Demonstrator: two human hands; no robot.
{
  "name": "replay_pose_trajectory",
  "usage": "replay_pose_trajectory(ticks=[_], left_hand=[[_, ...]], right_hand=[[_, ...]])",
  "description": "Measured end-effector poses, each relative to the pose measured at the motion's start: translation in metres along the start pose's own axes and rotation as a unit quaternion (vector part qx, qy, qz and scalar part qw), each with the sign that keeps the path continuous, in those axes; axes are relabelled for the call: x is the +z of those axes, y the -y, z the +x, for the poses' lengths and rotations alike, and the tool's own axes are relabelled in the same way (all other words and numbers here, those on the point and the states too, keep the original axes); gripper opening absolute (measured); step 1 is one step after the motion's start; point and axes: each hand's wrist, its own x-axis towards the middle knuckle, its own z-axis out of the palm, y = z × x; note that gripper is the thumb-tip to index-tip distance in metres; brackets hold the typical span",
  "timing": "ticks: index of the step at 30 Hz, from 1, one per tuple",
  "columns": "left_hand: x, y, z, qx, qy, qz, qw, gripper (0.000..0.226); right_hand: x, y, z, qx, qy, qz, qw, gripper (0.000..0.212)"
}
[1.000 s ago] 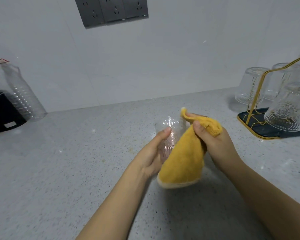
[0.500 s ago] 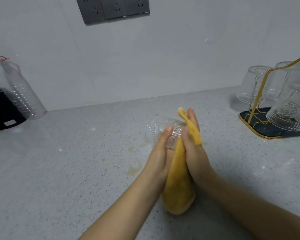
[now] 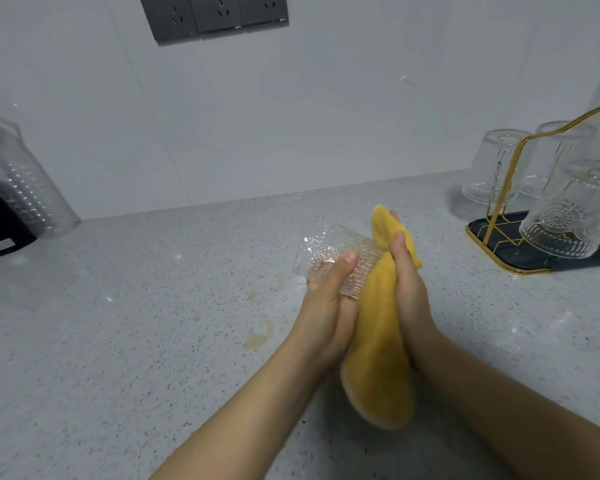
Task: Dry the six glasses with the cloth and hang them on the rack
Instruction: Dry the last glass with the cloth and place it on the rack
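Observation:
A clear ribbed glass (image 3: 321, 252) lies on its side above the counter, its base pointing left. My left hand (image 3: 326, 303) grips it from below and the near side. My right hand (image 3: 407, 289) holds the yellow cloth (image 3: 381, 348) against the glass's right end; the cloth hangs down between my wrists. At the right stands the gold wire rack (image 3: 506, 188) on a dark tray (image 3: 499, 251). Three glasses hang upside down on it: a near one (image 3: 568, 213), a far left one (image 3: 489, 168), and a third (image 3: 555, 150) behind the wire.
Grey speckled counter (image 3: 153, 341) with a yellowish stain (image 3: 260, 336) left of my hands. A clear plastic bottle (image 3: 28, 188) and a black object (image 3: 0, 220) stand at the far left against the white wall. Grey sockets (image 3: 219, 15) sit high on the wall.
The glass tipped from upright to lying sideways in my left hand. My right hand turned from pinching the cloth's top to pressing it against the glass's end.

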Motion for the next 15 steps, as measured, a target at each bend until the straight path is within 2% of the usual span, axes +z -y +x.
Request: replay_pose_trajectory(ticks=[1, 4, 7, 8, 10, 12, 15], left_hand=[[-0.001, 0.001, 0.002, 0.013, -0.005, -0.011, 1.000, 0.096], [-0.008, -0.001, 0.007, 0.011, -0.074, -0.032, 0.997, 0.104], [-0.013, -0.004, 0.005, 0.039, -0.060, 0.002, 0.997, 0.083], [-0.012, -0.006, 0.003, 0.049, -0.050, 0.034, 0.997, 0.072], [-0.009, -0.011, 0.001, 0.076, -0.043, 0.117, 0.989, 0.055], [-0.011, -0.017, -0.002, 0.092, -0.030, 0.205, 0.974, 0.057], [-0.014, -0.022, -0.004, 0.094, -0.021, 0.322, 0.942, 0.066]], right_hand=[[-0.002, 0.000, -0.003, 0.020, 0.007, 0.004, 1.000, 0.048], [0.008, -0.018, -0.015, -0.078, 0.035, -0.067, 0.994, 0.061], [0.007, -0.014, -0.013, -0.106, 0.021, -0.103, 0.989, 0.051], [0.003, -0.006, -0.011, -0.086, 0.011, -0.107, 0.990, 0.048], [-0.007, 0.006, -0.003, -0.008, -0.010, -0.099, 0.995, 0.059], [-0.013, 0.017, -0.001, 0.050, -0.040, -0.089, 0.994, 0.060], [-0.016, 0.031, 0.001, 0.058, -0.088, -0.098, 0.990, 0.057]])
